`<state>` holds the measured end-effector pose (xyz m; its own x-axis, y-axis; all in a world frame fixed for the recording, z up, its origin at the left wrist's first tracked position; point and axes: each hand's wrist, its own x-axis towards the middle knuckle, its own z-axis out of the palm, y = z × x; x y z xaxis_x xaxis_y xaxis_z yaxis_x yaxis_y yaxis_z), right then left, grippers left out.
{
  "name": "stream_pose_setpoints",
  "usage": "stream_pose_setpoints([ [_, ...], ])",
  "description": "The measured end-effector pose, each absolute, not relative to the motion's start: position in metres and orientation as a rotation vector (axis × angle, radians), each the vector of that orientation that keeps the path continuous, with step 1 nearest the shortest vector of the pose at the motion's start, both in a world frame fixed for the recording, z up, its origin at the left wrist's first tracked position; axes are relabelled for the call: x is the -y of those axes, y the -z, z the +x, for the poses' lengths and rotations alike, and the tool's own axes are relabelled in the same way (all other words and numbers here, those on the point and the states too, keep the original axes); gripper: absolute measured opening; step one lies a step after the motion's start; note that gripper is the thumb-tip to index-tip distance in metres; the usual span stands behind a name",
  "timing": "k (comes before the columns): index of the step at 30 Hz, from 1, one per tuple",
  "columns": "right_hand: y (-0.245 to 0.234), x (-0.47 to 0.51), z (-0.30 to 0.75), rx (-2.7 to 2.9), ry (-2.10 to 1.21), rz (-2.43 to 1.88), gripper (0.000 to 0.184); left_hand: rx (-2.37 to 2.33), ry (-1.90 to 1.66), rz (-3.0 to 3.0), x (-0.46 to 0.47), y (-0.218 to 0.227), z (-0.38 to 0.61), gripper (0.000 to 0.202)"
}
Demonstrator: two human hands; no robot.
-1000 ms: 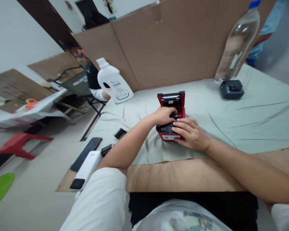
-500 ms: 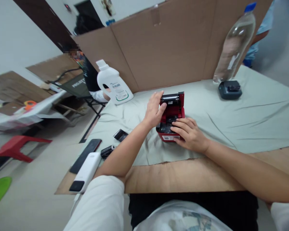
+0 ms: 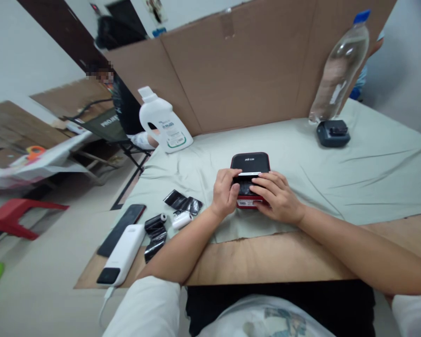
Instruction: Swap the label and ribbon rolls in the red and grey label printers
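A small black and red printer (image 3: 250, 163), apparently a label printer, sits on the cloth between my two hands with its black lid down. My left hand (image 3: 226, 193) is closed around its left front corner, fingers bent over the lid's front edge and thumb at the side. On the right side, my right hand (image 3: 278, 196) grips the body, its fingers lying over the front part of the top. Left of the printer lie a black ribbon (image 3: 177, 200) with a white roll (image 3: 182, 220) and another black ribbon roll (image 3: 156, 225).
A phone (image 3: 122, 229) and a white power bank (image 3: 122, 252) with a cable lie at the table's left edge. A white jug (image 3: 166, 122), a water bottle (image 3: 342, 70) and a dark device (image 3: 333, 134) stand before the cardboard panel (image 3: 252, 70). A person (image 3: 124, 107) sits beyond.
The printer's lid has swung down from upright to shut. My left hand came down with it to the front edge; my right hand stays on the right side.
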<state>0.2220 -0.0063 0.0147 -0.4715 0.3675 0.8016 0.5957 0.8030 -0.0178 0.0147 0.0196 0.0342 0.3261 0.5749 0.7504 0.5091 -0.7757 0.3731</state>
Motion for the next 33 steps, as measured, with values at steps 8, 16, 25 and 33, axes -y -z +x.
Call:
stream_pose_setpoints([
  [8, -0.009, -0.002, 0.226, 2.064, 0.180, -0.809, 0.080, -1.064, -1.485, 2.528, -0.023, -0.027, 0.013, 0.042],
  [16, -0.012, -0.002, 0.226, 2.080, 0.193, -0.826, 0.082, -1.100, -1.477, 2.530, -0.022, -0.027, 0.014, 0.041],
  [25, -0.013, -0.001, 0.226, 2.061, 0.165, -0.864, 0.083, -1.068, -1.491, 2.528, -0.023, -0.027, 0.014, 0.039],
  [33, -0.019, 0.001, 0.226, 2.053, 0.238, -0.859, 0.080, -1.043, -1.540, 2.543, -0.022, -0.030, 0.016, 0.031],
])
